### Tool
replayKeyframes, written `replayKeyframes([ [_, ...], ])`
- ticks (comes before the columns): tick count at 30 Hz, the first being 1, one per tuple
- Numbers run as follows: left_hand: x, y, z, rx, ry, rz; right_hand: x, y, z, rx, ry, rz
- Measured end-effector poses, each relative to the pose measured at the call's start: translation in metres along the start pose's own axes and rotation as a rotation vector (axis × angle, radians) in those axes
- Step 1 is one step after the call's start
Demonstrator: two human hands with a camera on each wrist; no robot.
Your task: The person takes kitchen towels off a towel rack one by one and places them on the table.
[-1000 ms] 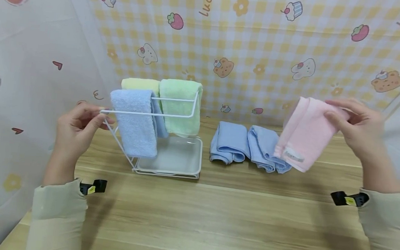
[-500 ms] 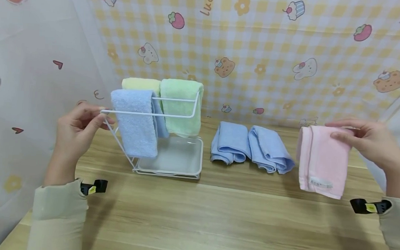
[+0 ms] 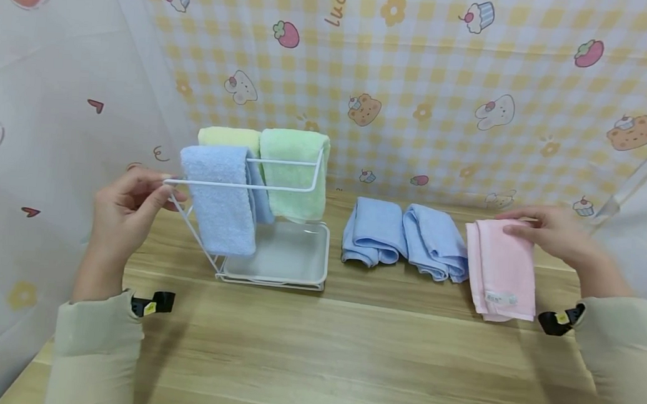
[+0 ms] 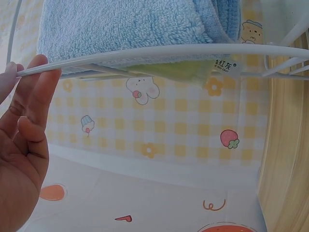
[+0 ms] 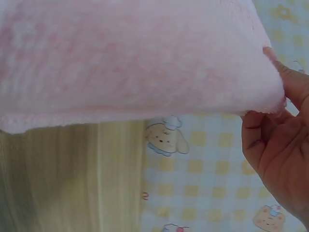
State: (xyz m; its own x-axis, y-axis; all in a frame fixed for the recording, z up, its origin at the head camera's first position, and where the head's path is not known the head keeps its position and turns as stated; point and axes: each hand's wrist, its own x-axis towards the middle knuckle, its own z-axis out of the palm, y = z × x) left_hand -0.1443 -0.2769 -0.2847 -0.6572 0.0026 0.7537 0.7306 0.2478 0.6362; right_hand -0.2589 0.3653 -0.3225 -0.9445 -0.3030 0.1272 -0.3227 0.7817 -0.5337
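The left hand point(image 3: 126, 207) pinches the white rack point(image 3: 279, 188) at the left end of its front bar, with thumb and fingers on the wire. The blue towel point(image 3: 218, 210) hangs on the rack behind this front bar, so the bar crosses in front of it. Farther back, the yellow towel point(image 3: 229, 136) and the green towel point(image 3: 294, 178) hang side by side, the green one to the right. Below them, a pale grey tray point(image 3: 294, 250) sits at the base of the rack.

The right hand point(image 3: 552, 237) grasps the pink towel point(image 3: 505, 265) near its upper right corner, between thumb and fingers. This towel is folded and hangs down at the right side of the counter point(image 3: 318, 352); a small label point(image 3: 501, 299) shows close to its lower edge. Whether the lower edge touches the counter, I cannot tell.

Between the rack and the pink towel, two folded blue cloths point(image 3: 378, 231) lie next to each other on the counter. The right one is just beside the pink towel. Behind everything is a yellow checked curtain point(image 3: 423, 65) with printed cakes, strawberries and bears.
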Motion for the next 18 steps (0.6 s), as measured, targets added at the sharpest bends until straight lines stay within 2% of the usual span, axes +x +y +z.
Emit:
replayKeyframes([
  [7, -0.002, 0.000, -0.001, 0.016, 0.010, -0.011, 0.016, 0.010, 0.016, 0.050, -0.025, 0.044],
  [13, -0.003, 0.000, -0.001, 0.008, 0.013, -0.014, 0.026, 0.021, 0.025, 0.106, 0.028, 0.078],
  [18, -0.001, -0.001, 0.000, 0.038, 0.009, -0.012, 0.036, 0.032, 0.033, 0.125, 0.077, 0.102],
])
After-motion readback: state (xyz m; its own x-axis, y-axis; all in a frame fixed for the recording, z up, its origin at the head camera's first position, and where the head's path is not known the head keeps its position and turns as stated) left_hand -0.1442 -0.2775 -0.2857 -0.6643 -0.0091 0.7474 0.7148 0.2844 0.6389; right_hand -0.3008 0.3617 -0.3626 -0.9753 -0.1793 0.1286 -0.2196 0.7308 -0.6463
